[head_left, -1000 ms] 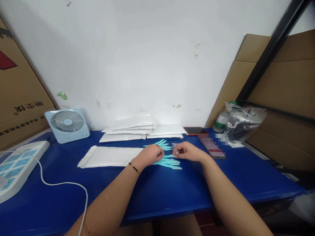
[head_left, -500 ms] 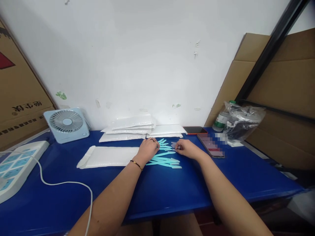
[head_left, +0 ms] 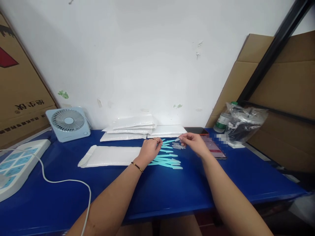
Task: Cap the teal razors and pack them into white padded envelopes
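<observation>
My left hand (head_left: 149,150) is closed round the handle of a thin teal eyebrow razor (head_left: 169,141), which points to the right. At its far end, my right hand (head_left: 195,144) pinches a small translucent blade cap (head_left: 177,139) between thumb and fingertips. Whether the cap sits fully on the blade I cannot tell. Several loose translucent caps (head_left: 177,146) lie on the blue table just under this razor. More teal razors (head_left: 166,161), with pale ends to the right, are spread beside and below my left hand, which partly hides their handles.
A white padded mailer (head_left: 110,156) lies left of my left hand. More mailers (head_left: 133,123) are stacked by the wall. Phones (head_left: 213,147) lie behind my right hand. A fan (head_left: 68,123), power strip (head_left: 21,167) and white cable (head_left: 61,181) are left; a bottle (head_left: 222,121) and plastic bag (head_left: 246,126) right.
My right hand has risen and moved slightly right, uncovering the loose caps. A razor now stretches between both hands, with a cap pinched at its end. The whole view has shifted a little.
</observation>
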Tool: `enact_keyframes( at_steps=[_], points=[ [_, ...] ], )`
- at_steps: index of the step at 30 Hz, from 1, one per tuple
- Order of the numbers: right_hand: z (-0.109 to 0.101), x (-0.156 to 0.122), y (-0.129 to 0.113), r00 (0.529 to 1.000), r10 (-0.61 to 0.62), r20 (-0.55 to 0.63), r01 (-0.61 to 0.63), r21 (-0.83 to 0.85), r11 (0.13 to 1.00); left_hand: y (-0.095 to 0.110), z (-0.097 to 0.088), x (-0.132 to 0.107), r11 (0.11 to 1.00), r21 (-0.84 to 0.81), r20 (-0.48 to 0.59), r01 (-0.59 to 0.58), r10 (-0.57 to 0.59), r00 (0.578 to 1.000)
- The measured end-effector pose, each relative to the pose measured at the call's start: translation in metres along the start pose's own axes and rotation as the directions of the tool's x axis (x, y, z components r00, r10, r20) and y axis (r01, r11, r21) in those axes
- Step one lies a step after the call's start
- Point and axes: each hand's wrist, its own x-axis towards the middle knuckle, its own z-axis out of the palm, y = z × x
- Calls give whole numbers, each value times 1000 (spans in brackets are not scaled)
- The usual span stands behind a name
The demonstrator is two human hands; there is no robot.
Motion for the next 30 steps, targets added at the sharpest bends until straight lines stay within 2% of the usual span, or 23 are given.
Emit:
enact_keyframes(
  at_steps=[2, 4, 10, 14, 16, 18, 19, 21, 23, 26, 30],
  points=[
    [1, -1, -3, 998, 60, -6, -58, 157, 986, -3, 1, 0, 1000, -25, -11, 12, -12, 1000],
    [2, -1, -4, 997, 79, -15, -74, 218, 973, -5, 1, 1, 999, -41, -17, 22, -23, 1000],
    [8, -2, -5, 999, 33, 24, -36, 141, 989, -2, 1, 1, 998, -47, -1, 30, -30, 1000],
    [16, -6, -9, 995, 15, 98, -26, 115, 993, 2, 0, 0, 997, -73, -3, -5, 5, 1000],
    [16, -6, -10, 985, 22, 172, -37, 84, 996, 4, -1, -1, 996, -77, 7, -35, 36, 999],
    [10, -5, -8, 973, 38, 226, -39, -3, 999, 5, -2, -2, 996, -69, 42, -62, 65, 997],
    [5, -4, -6, 976, 42, 212, -26, -77, 997, 5, -1, -2, 996, -61, 75, -71, 75, 994],
    [-6, -1, 0, 992, 25, 126, 12, -281, 960, 5, 0, -4, 995, -38, 156, -97, 102, 982],
    [-13, 2, 7, 998, -11, 59, 39, -498, 866, 3, 3, -5, 991, 6, 213, -137, 133, 968],
    [-14, 4, 17, 994, -19, 105, 87, -692, 717, -2, 9, -5, 977, 124, 183, -174, 149, 972],
    [-6, 5, 22, 990, -12, 142, 118, -766, 632, -9, 13, -2, 961, 233, 152, -148, 114, 982]
  ],
)
